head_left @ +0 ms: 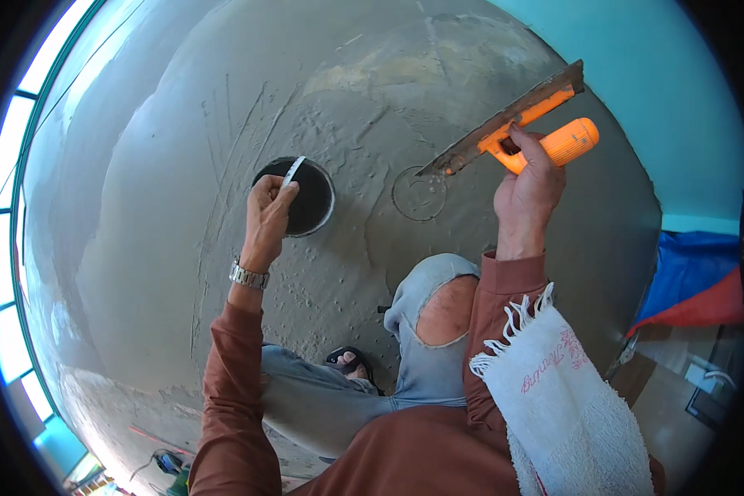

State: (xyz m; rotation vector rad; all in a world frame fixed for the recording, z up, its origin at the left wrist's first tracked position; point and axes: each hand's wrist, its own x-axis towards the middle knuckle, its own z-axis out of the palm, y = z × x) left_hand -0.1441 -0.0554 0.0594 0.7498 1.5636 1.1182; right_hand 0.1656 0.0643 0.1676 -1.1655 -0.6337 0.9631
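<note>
My left hand point(269, 208), with a metal watch at the wrist, is closed on a thin white strip that looks like the handle point(293, 171) of a round dark bucket point(314, 202). The bucket stands on grey, wet-looking cement floor point(157, 190); its inside is dark, and I cannot make out what it holds. Farther right, my right hand point(531, 186) grips the orange handle of a plastering trowel point(517, 120). The trowel's long blade is smeared with cement and tilts up to the right. Its lower end is near a ring mark point(419, 194) in the cement.
A teal wall point(636, 91) bounds the floor at right, with a blue and red sheet point(690, 277) at its foot. Windows point(4, 248) line the left. A white towel point(562, 397) hangs over my right arm. At lower left lies a dark green tool point(171, 465) with a cord.
</note>
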